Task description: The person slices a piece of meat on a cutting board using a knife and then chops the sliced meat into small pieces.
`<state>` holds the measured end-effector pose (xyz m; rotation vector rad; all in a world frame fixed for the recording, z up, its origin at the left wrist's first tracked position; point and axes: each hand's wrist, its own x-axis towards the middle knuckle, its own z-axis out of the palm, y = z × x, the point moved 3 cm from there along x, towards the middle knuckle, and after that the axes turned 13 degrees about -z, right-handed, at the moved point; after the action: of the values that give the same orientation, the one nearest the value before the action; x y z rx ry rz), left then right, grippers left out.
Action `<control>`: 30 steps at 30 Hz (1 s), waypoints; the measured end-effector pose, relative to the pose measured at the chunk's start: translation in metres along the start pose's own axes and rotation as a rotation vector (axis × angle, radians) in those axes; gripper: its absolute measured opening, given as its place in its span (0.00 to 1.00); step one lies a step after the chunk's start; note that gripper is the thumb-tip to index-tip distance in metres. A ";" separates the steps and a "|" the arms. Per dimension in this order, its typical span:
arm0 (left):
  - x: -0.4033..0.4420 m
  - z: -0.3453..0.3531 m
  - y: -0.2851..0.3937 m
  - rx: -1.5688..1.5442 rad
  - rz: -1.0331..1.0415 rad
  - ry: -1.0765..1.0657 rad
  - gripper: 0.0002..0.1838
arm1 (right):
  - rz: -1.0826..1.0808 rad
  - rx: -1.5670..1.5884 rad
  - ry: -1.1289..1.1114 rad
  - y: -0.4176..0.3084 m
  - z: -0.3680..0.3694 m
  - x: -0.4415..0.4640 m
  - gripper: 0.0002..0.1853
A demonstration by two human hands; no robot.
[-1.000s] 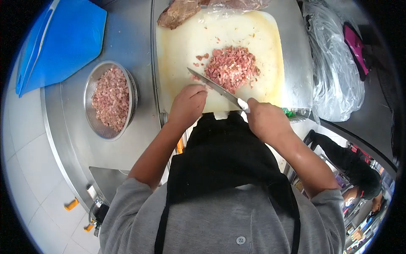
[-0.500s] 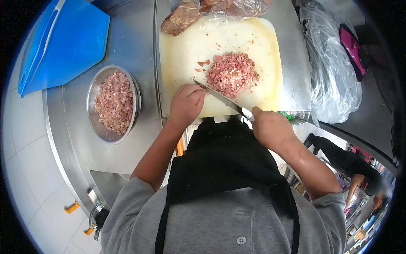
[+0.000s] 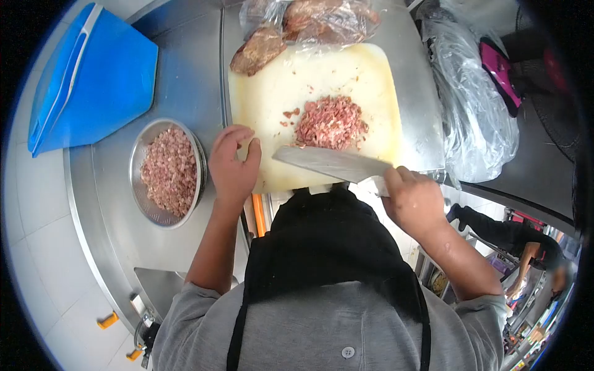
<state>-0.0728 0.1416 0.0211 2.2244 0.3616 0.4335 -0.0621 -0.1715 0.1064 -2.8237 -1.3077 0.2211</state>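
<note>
My right hand (image 3: 413, 201) grips the white handle of a broad-bladed kitchen knife (image 3: 331, 163). Its blade lies turned flat-side up over the near part of the cutting board (image 3: 334, 68), the tip pointing left. Just beyond the blade is a heap of chopped meat (image 3: 332, 123), with a few loose bits to its left. My left hand (image 3: 235, 162) is at the board's left edge, fingers apart and holding nothing. At the board's far edge are a brown piece of meat (image 3: 258, 51) and more meat in a clear plastic bag (image 3: 331, 21).
Left of the board, a metal colander (image 3: 137, 196) of chopped meat stands on the steel counter (image 3: 185, 74). A blue container (image 3: 117, 74) is behind it. Clear plastic bags (image 3: 467, 117) lie to the right. Another person (image 3: 526, 241) is at lower right.
My left hand has moved left, off the knife tip, and its fingers have spread. The knife has turned from edge-on to flat. The view has shifted slightly.
</note>
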 end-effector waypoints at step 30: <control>-0.040 0.145 0.036 0.050 0.020 -0.061 0.50 | 0.707 1.019 0.101 0.052 0.133 -0.070 0.22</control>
<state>-0.0433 0.0050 -0.0460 2.2864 0.3208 0.3696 -0.0856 -0.2635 -0.0208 -2.1698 -0.0162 0.5430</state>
